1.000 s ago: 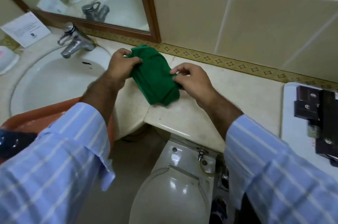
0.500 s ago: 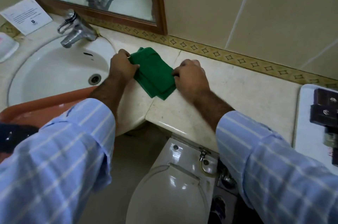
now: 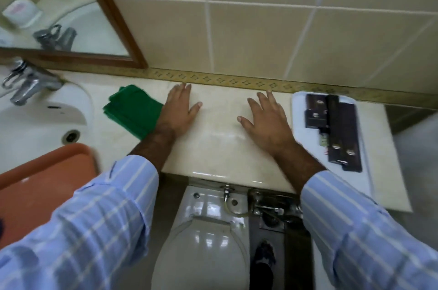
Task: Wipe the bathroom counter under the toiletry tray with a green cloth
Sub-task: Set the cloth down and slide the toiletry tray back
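The folded green cloth [image 3: 132, 109] lies flat on the beige counter [image 3: 213, 138], just right of the sink. My left hand [image 3: 177, 112] hovers open beside it, its edge over the cloth's right side, holding nothing. My right hand [image 3: 265, 119] is open with fingers spread over the counter, a little left of the white toiletry tray [image 3: 369, 171]. The tray sits at the counter's right end and carries several dark boxes [image 3: 336, 128].
A white sink [image 3: 35, 124] with a chrome tap [image 3: 26, 81] is at the left. An orange tray [image 3: 42, 180] sits at the sink's front. A wood-framed mirror [image 3: 71, 17] hangs on the tiled wall. Below the counter edge stands a toilet [image 3: 203, 242].
Both hands have let go of the green cloth, which now lies folded on the counter. Both hands have moved right, the right one close to the toiletry tray. The view has shifted right.
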